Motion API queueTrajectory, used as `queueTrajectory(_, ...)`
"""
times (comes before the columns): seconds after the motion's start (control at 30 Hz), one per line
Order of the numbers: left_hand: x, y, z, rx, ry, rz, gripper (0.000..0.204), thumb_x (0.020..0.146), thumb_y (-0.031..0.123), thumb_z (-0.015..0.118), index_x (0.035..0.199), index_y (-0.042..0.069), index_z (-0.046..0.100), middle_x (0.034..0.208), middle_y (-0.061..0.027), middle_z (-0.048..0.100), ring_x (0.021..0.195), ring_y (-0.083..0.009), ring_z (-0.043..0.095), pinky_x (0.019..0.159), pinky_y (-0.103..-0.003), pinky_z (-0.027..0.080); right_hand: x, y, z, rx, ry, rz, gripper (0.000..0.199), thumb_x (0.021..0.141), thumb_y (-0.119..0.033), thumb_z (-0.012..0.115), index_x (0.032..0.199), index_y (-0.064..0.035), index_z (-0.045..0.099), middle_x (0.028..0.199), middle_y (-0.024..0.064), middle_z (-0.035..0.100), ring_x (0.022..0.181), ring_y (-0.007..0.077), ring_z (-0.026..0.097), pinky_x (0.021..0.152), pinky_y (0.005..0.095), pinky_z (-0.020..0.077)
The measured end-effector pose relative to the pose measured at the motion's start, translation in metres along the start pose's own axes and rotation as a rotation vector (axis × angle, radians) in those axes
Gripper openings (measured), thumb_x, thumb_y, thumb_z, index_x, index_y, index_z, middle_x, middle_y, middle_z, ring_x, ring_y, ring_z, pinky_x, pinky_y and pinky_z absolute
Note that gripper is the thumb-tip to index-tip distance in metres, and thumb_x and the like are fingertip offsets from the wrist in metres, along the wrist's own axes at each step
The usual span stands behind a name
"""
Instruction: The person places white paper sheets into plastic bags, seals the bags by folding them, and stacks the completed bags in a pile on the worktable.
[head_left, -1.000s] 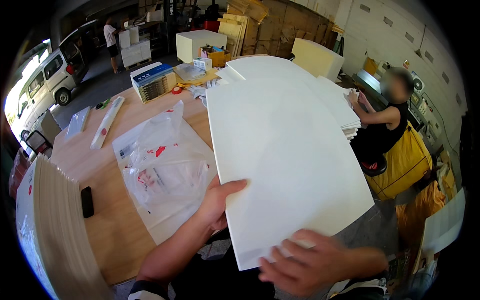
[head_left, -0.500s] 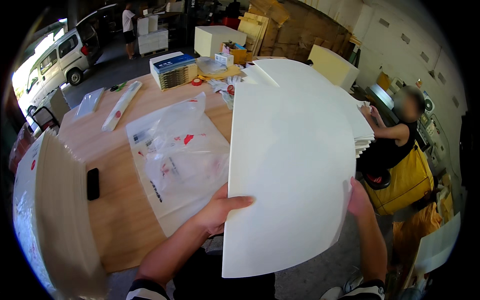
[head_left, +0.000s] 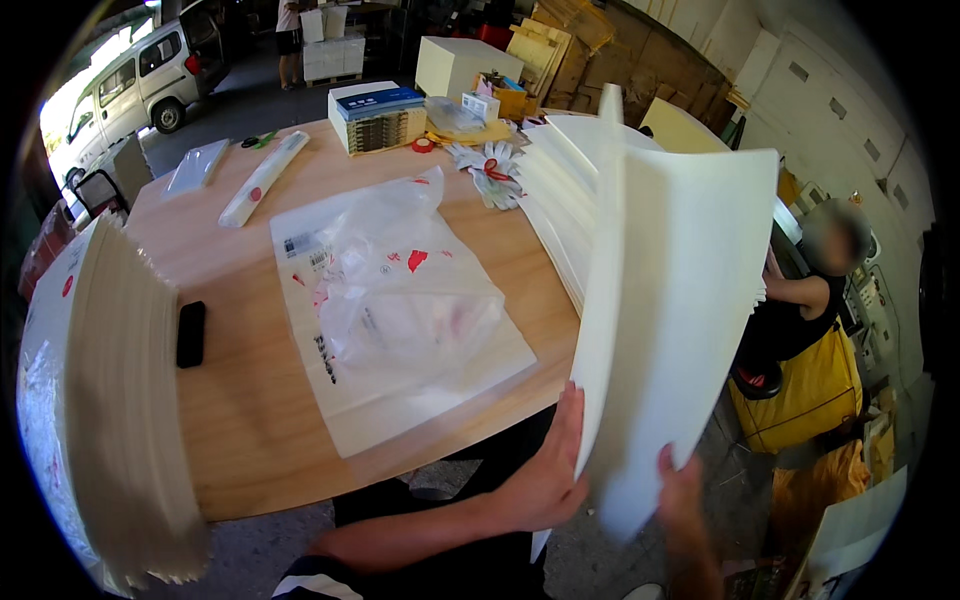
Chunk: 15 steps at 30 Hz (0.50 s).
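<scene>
swung up from a flatter slant half a second ago, smooth white sheets (head_left: 690, 260) now stand nearly on edge beside the table's right end — bowed, thin-edged, the left hand (head_left: 550, 475) grasping their lower left edge and the blurred right hand (head_left: 682, 490) gripping their lower right, thumb on the face. on the wood-grain table (head_left: 240, 430) sprawls a crinkled, see-through plastic bag (head_left: 400, 300) with red marks — over a white wrapper (head_left: 375, 430) bearing black print and barcode-like blocks.
</scene>
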<state>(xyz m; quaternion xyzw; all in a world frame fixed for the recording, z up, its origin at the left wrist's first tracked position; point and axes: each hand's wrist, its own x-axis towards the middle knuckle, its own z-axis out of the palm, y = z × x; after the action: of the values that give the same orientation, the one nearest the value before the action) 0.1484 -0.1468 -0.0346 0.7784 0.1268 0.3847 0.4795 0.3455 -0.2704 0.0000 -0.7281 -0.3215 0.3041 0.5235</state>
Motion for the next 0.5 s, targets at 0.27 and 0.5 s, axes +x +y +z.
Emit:
queueTrajectory(0.27, -0.031, -0.009, 0.042, 0.332, -0.027, 0.093, 0.089, 0.08, 0.015, 0.066, 0.145, -0.016, 0.013, 0.145, -0.0502, 0.004, 0.135, -0.0693, 0.004, 0.106, -0.075, 0.017, -0.041, 0.05, 0.081, 0.301, -0.094, -0.402, 0.057, 0.099, -0.032, 0.056, 0.137, 0.0086, 0.04, 0.132, 0.0165, 0.053, 0.121, 0.0219, 0.05, 0.104, 0.0376, 0.0388)
queueTrajectory(0.5, -0.041, 0.007, 0.022, 0.463, -0.252, 0.11, 0.107, 0.071, 0.042, 0.078, 0.149, -0.004, 0.021, 0.151, -0.0375, 0.016, 0.14, -0.0589, 0.014, 0.111, -0.065, 0.02, -0.035, 0.066, 0.058, 0.383, 0.104, -0.285, 0.052, 0.094, -0.02, 0.066, 0.13, 0.01, 0.045, 0.123, 0.0173, 0.059, 0.111, 0.0269, 0.059, 0.095, 0.0396, 0.0484)
